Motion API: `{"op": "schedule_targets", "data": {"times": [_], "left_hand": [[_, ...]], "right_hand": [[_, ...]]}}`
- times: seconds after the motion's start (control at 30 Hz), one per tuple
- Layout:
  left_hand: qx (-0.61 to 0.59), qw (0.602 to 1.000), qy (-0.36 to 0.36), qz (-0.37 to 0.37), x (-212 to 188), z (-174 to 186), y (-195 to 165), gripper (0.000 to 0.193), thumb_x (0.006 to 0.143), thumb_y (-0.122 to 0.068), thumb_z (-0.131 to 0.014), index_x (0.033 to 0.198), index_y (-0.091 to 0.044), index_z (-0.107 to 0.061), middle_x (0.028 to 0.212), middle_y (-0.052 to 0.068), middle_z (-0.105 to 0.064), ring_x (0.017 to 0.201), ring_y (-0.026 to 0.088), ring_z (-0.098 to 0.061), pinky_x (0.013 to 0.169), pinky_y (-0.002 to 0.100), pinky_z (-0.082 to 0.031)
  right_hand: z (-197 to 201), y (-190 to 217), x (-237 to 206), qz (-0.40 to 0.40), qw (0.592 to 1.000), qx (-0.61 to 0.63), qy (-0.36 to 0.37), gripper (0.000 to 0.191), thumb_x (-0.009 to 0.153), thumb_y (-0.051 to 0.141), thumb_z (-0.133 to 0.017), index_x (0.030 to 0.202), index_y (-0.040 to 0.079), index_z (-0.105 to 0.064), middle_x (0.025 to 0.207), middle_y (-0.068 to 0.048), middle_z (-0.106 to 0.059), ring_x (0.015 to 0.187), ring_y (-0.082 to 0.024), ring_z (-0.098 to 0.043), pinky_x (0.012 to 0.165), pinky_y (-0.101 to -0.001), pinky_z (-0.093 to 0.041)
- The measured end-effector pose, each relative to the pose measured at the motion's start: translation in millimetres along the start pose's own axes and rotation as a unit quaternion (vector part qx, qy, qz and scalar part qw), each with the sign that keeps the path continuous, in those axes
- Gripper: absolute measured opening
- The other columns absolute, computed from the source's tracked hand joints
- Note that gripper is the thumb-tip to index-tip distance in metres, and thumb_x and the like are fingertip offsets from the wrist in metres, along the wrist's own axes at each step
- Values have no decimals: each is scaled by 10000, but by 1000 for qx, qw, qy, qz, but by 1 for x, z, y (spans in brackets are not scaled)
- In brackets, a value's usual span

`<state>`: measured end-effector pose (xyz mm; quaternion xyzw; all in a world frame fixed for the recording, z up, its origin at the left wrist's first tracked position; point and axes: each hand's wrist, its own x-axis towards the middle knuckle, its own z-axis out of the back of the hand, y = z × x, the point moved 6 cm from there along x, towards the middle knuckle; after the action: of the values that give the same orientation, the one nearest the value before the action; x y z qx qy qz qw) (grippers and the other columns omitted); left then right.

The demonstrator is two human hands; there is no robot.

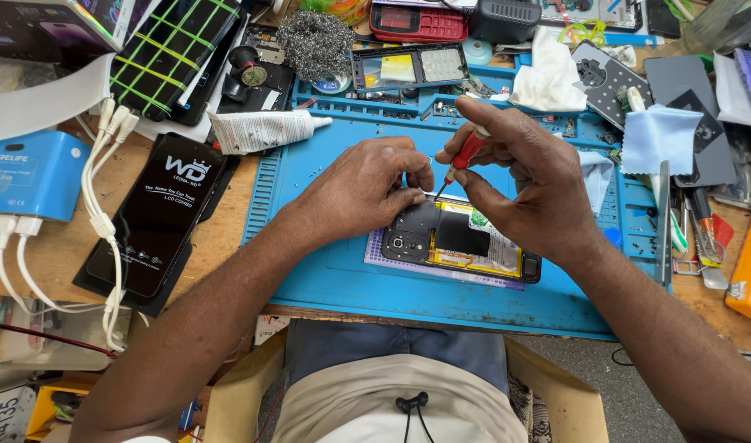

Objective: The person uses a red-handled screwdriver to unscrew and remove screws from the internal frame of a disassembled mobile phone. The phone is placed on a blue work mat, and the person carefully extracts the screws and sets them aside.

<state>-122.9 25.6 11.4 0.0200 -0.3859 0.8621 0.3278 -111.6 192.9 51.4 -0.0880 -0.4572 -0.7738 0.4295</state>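
Note:
An opened black smartphone (462, 239) lies on a blue work mat (326, 271), its back removed so the yellow battery and black cover plate show. My left hand (363, 187) rests on the phone's upper left edge, fingers curled and pressing it down. My right hand (519, 176) pinches a red-handled screwdriver (467, 152), whose thin tip touches the phone's top edge just right of my left fingertips. The phone's right end is partly hidden under my right palm.
A black screen package (158, 215) lies left of the mat beside white cables (105, 221) and a blue box (27, 174). A white glue tube (265, 129), steel wool (314, 41), a red keypad phone (416, 22), cloths and tools crowd the far and right sides.

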Motion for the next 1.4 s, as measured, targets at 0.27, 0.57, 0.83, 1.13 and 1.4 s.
{"op": "schedule_targets", "data": {"times": [0.27,0.57,0.83,1.13,1.4], "left_hand": [[-47,999,7,21,1,-3,2,173,873,-108,-764,1033,-84,-705,981,66,-726,887,238,-714,775,393,-580],[-319,948,-15,16,5,-11,5,546,957,23,-672,1458,-42,-463,1149,122,-786,1093,172,-767,915,293,-643],[-337,941,-19,-1,5,-5,-2,600,949,-24,-717,1478,-77,-441,1065,63,-809,1053,128,-774,915,300,-658],[-168,985,-36,-16,4,8,-3,270,893,-31,-764,1132,-48,-639,943,69,-747,868,161,-737,765,327,-612],[12,999,-20,-43,-3,1,-6,97,828,-69,-738,911,-70,-689,900,79,-679,887,288,-674,761,435,-544]], "right_hand": [[2,9,1,34,993,-112,-22,698,910,-11,-851,1503,140,-515,1133,-71,-714,1064,-176,-724,873,-299,-627],[-1,11,-1,23,994,-102,-19,704,907,-2,-847,1517,145,-527,1235,-99,-682,1092,-172,-722,928,-299,-622],[-5,10,0,34,996,-87,-10,767,872,-14,-833,1535,134,-476,1231,-80,-699,1097,-179,-711,1012,-334,-607],[-7,-4,-4,-26,999,-16,-10,733,958,-83,-754,1582,95,-413,1257,-105,-696,1141,-186,-731,1048,-337,-637],[0,-7,-5,-16,999,43,-28,698,1033,-135,-699,1581,90,-329,1236,-150,-662,1189,-236,-726,1045,-350,-653]]}}
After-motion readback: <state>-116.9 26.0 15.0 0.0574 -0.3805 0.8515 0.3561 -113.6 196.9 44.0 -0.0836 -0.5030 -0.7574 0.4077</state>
